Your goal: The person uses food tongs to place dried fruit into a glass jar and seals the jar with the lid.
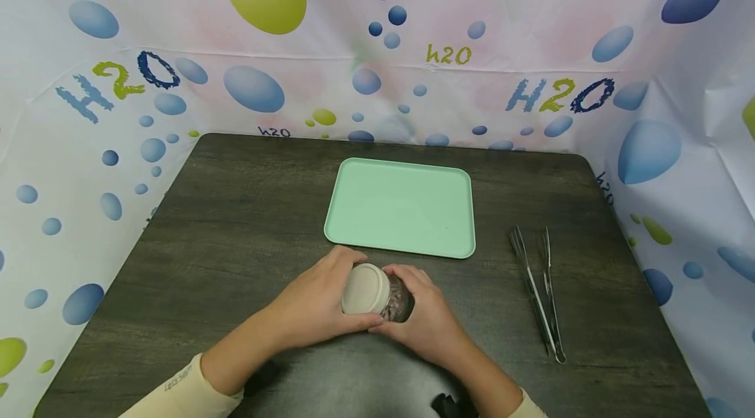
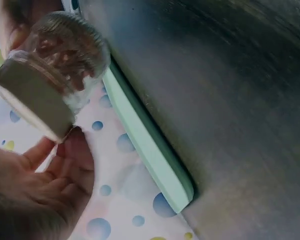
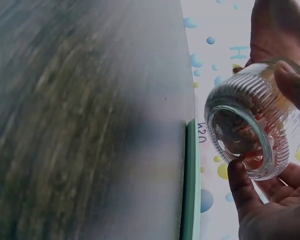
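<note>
Both hands hold a ribbed glass jar (image 1: 399, 303) with a pale beige lid (image 1: 362, 290), over the near middle of the table. It is tilted, lid to the left and base to the right. My left hand (image 1: 315, 305) grips the lid, with fingers at the far side and thumb at the near side. Round the glass body, my right hand (image 1: 429, 318) curls its fingers and thumb. Reddish-brown pieces show through the glass in the left wrist view, and the jar's round base (image 3: 235, 132) faces the right wrist camera, clear of the tabletop.
A mint-green tray (image 1: 401, 208) lies just beyond the hands on the dark wood-look table (image 1: 253, 202). Metal tongs (image 1: 535, 293) rest to the right, their tips pointing away. A bubble-patterned sheet (image 1: 330, 5) surrounds the table's back and sides. Something black (image 1: 446, 406) sits by the right wrist.
</note>
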